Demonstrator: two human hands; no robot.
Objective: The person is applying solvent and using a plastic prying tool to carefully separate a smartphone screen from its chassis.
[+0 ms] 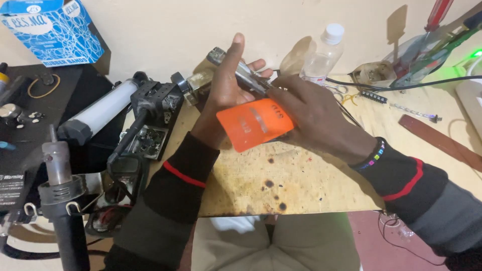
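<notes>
- Scorched pale wooden desk (301, 185): carries all items; dark burn marks show on its near half, below the hands.
- Black hot-air station (20, 165): stands at the desk's left end, with its grey-nozzled handle (57, 175) upright in front.
- Blue printed cardboard box (50, 30): sits at the top left against the wall, well apart from the hands.
- White tube lamp with black end caps (100, 110): lies diagonally, left of the left hand, lower end pointing toward the hot-air station.
- Left hand (226, 95): raised above the desk's far edge, index finger extended upward, thumb and remaining fingers closed around the slim silver metal tool.
- Right hand (311, 115): just beside the left hand, fingers clamped on the orange card and touching the tool's lower end; a multicoloured bead bracelet (374, 155) circles the wrist.
- Orange rounded-corner plastic card (256, 123): held between both hands above the desk's centre. Long axis runs from lower left to upper right; the broad face is turned toward the camera.
- Clear plastic bottle with white cap (324, 55): upright near the wall, behind the right hand.
- Slim silver metal tool (241, 70): long axis diagonal, upper end pointing up-left toward the wall, lower end pointing down-right into the right hand. What its tip contacts cannot be told.
</notes>
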